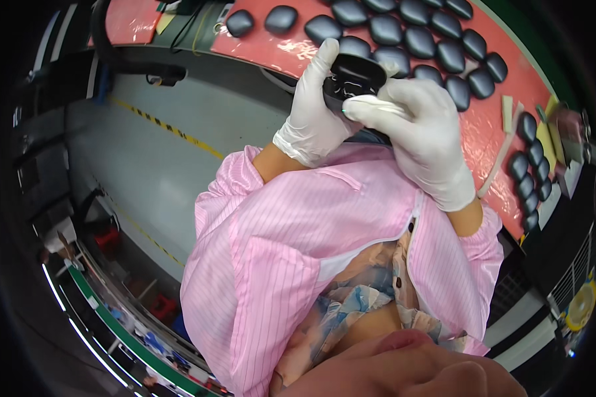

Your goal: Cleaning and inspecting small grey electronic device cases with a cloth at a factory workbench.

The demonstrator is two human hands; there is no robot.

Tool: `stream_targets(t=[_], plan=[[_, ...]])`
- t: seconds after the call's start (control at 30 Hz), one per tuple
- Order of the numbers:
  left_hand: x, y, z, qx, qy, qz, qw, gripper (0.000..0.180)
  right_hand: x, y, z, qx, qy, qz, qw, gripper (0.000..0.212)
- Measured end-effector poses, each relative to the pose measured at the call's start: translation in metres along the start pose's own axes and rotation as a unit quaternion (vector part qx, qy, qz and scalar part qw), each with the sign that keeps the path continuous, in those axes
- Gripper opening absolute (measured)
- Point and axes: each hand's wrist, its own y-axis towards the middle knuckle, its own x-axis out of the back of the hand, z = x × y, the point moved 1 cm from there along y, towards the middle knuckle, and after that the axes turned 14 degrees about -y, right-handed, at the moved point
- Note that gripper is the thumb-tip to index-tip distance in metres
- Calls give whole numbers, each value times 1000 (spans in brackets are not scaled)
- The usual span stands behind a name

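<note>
Both my hands wear thin white gloves and meet over the near edge of the red-covered table. My left hand (316, 109) grips a glossy black rounded case (354, 78), with the thumb along its left side and the hollow, shiny side facing up. My right hand (427, 122) is closed at the near right of the case. Between its thumb and fingers sits a white, soft-looking piece like a folded wipe (383, 106), close against the case's near edge. White glove and white piece blend, so its exact kind is unclear.
Many dark grey rounded shells (419, 42) lie in rows on the red table covering (291, 56). More shells (526, 165) line the right side beside pale strips (506, 114). A black flexible hose (136, 66) hangs at upper left. Yellow-black tape (169, 126) marks the grey floor.
</note>
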Motion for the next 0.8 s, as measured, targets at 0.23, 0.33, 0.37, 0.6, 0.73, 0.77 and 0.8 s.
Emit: stream_targets(t=[0.23, 0.33, 0.37, 0.6, 0.73, 0.77, 0.8], plan=[[-9, 8, 16, 116, 25, 64, 991, 65, 17, -34, -22, -134, 18, -64, 989, 34], [-15, 15, 22, 187, -84, 71, 976, 74, 19, -45, -28, -220, 85, -136, 962, 33], [-16, 16, 23, 209, -95, 80, 970, 73, 18, -45, -29, -226, 138, -165, 950, 32], [-23, 14, 37, -66, 217, 117, 967, 69, 13, -50, -23, -153, -52, -59, 985, 36], [-18, 16, 42, -163, 248, 230, 927, 67, 21, -52, -20, -184, 13, -84, 979, 39], [-14, 20, 43, -169, 244, 271, 915, 67, 21, -51, -18, -191, 57, -93, 976, 39], [-13, 16, 42, -179, 279, 271, 904, 66, 23, -46, -20, -112, -25, -35, 993, 31]])
